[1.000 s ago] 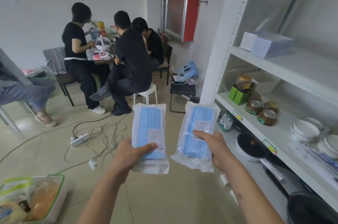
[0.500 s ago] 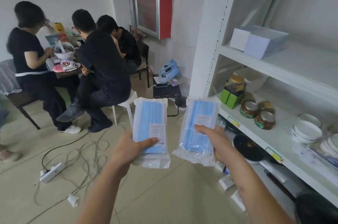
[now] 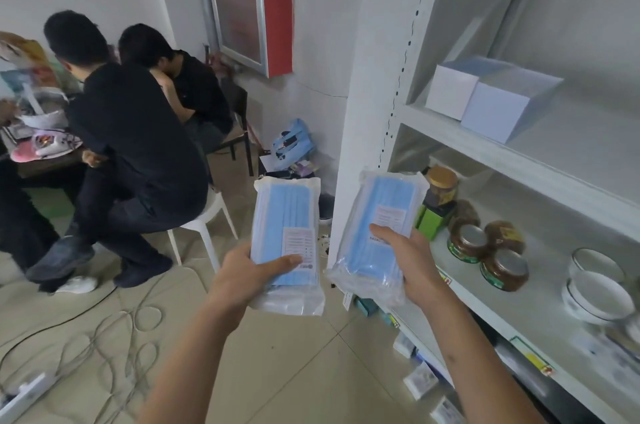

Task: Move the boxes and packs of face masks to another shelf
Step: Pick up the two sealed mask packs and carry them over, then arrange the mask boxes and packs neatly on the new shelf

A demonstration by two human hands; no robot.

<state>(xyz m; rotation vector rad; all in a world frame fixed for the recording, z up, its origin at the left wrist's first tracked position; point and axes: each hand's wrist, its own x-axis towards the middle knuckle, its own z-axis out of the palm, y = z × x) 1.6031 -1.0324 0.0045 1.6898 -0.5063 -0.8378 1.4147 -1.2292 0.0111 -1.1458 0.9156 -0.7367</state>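
You've got one pack in each hand, both held up mid-frame over the tiled floor. Your left hand grips the lower end of the left mask pack, thumb pressed across the front just under the white label, the other fingers curled behind where you can't see them. Your right hand holds the right mask pack the same way, thumb on the label (this one tilts toward the shelf unit). Two white mask boxes sit side by side, touching, on the upper shelf at the right of the frame. Below them are jars and stacked bowls.
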